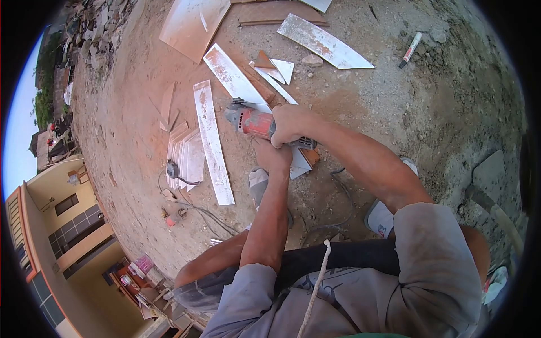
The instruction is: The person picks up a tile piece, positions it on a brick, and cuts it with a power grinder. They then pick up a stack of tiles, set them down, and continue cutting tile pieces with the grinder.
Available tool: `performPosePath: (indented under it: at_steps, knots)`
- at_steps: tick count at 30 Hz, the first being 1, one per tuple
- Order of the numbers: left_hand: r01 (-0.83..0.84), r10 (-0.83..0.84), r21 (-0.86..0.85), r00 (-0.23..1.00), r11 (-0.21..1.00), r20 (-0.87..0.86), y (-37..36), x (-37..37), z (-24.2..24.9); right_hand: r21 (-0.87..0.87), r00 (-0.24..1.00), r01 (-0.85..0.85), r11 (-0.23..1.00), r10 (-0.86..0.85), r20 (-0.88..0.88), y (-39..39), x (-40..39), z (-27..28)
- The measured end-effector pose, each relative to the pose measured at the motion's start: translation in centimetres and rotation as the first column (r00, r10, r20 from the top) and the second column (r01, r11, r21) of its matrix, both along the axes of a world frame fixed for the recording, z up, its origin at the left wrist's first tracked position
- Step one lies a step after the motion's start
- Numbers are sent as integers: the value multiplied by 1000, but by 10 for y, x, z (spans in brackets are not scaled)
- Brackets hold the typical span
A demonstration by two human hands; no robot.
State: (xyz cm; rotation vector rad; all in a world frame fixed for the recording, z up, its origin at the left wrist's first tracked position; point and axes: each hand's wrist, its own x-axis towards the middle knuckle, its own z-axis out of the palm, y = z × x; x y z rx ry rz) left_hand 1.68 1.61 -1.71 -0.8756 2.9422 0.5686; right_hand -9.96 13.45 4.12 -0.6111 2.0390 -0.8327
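A red and grey angle grinder [256, 123] lies across the middle of the view, its head pointing left. My right hand [288, 125] is wrapped round its rear body. From below, my left hand [274, 155] is closed against the grinder's lower side; its fingertips are partly hidden. The grinder's head is over the near end of a white tile strip [232, 73] on the ground. Another long white tile strip [212, 143] lies to the left. Beneath my hands, cut tile pieces [300, 162] stick out.
Small triangular tile offcuts [282, 69], a wide tile strip [327, 42] and a large tile [194, 25] lie ahead. Stacked tiles [185, 147] and a cable [211, 217] are at left. A marker [410, 49] lies at right, above a wooden handle [501, 219].
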Motion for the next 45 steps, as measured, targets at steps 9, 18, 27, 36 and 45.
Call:
performPosePath:
  at_steps: [9,18,27,36,45]
  knots:
    - [23,-27,-61,998,998,-53,5,-2,4,11,1000,15,1000,-15,-2,12,6,-5]
    - [4,-2,-60,1000,998,26,3,-2,4,13,1000,6,1000,-7,22,27,9,-3]
    - [-41,43,-71,999,997,24,6,-3,5,26,1000,-13,1000,13,-12,39,12,-3]
    - [-50,55,-95,997,994,55,9,-4,9,27,1000,-17,1000,17,-21,43,13,-7]
    - [-9,10,-80,1000,997,12,7,-2,9,17,999,-34,999,34,12,15,-1,-5]
